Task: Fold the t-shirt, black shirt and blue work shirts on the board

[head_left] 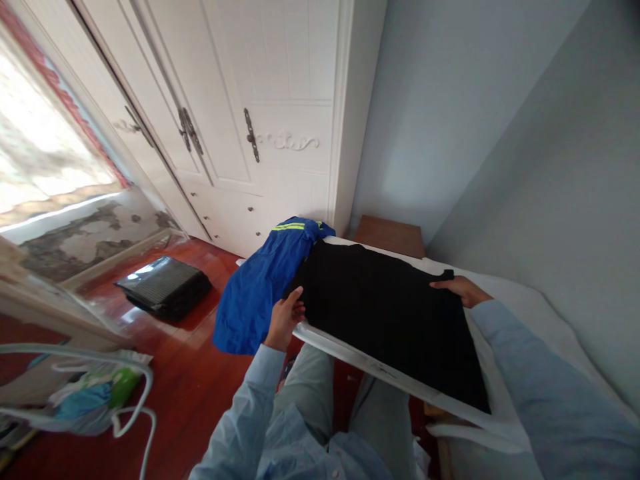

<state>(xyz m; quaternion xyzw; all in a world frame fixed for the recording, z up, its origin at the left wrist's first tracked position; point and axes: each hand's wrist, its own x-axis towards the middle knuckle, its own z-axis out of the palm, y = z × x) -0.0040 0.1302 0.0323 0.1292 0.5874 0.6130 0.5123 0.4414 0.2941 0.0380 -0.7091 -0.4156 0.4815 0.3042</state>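
A black cloth (385, 300), perhaps a garment, lies spread over a white-covered table (350, 345) in front of me. My left hand (286, 317) is closed at the cloth's near left edge, its thumb and fingers pinching the fabric. On the far right corner, my right hand (463, 290) grips the cloth, and a small fold stands up by the fingers. A blue garment (260, 293) with yellow-green reflective stripes hangs over the table's left end, beside and partly under the black cloth.
A white wardrobe (295, 80) stands behind the table, beside a brown wooden box or stool (389, 235). A stack of dark plastic-wrapped items (167, 287) sits on the red floor (185, 373). White tubing (100, 352) and a bag (90, 400) are at the lower left.
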